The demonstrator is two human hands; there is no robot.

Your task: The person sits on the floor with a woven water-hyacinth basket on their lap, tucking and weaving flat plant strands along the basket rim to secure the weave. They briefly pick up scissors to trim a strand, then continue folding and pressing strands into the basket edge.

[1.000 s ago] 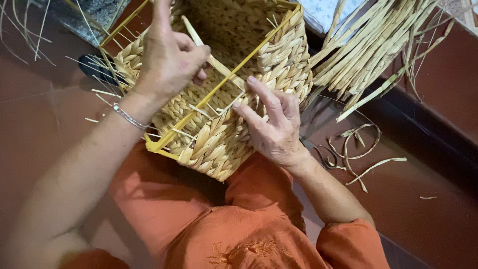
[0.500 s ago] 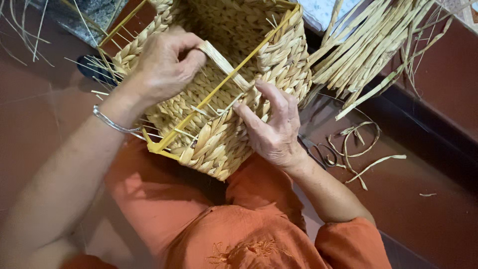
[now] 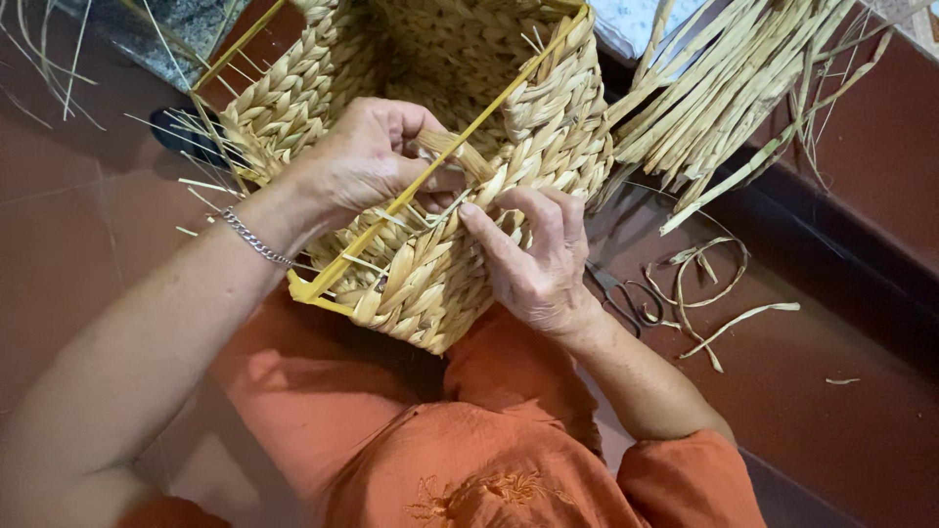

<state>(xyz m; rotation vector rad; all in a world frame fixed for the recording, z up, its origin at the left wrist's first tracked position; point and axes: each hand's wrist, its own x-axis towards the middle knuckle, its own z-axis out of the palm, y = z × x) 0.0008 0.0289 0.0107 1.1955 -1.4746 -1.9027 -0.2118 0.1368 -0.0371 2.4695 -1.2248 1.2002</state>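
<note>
Head view: the woven basket [image 3: 430, 127] rests tilted on the person's lap, on orange cloth. The left hand [image 3: 367, 161] curls over its yellow wire frame [image 3: 445, 161], grip pinched shut on a flat straw strand [image 3: 458, 152]. The right hand [image 3: 533, 259] lies against the basket's outer wall, fingers [image 3: 489, 230] bent, pressing the weave; grip holds nothing. Scissors [image 3: 626, 293] lie on the floor beside it.

No packages, labels, signs or screens show anywhere in this view.
</note>
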